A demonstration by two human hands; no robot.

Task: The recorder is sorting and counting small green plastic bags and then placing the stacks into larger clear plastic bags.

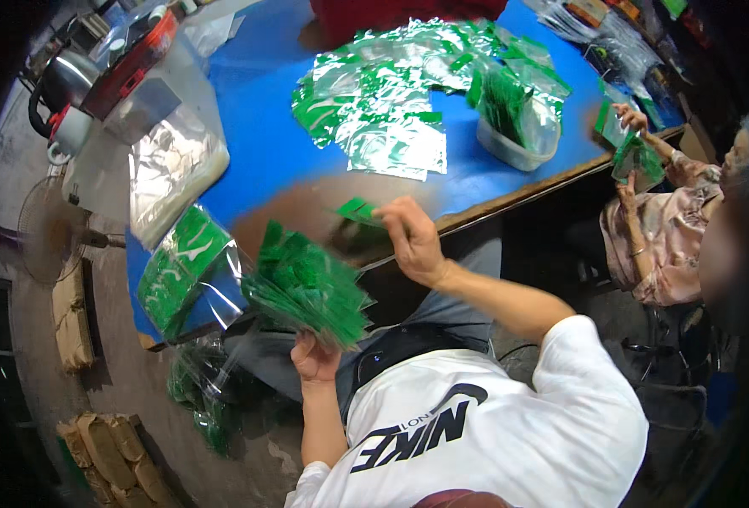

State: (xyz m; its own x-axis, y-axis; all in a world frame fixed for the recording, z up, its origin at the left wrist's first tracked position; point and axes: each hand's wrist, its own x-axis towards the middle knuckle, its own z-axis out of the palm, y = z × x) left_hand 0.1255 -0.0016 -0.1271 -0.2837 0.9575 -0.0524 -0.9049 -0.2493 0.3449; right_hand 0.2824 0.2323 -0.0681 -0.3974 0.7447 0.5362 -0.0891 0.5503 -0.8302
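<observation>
Holding a fat fan of green packets [311,292] in the middle of the frame, the left hand [315,356] is closed tight around its bottom, while the right hand [413,241] pinches one green packet [357,209] just above it over the blue table [256,102]
</observation>
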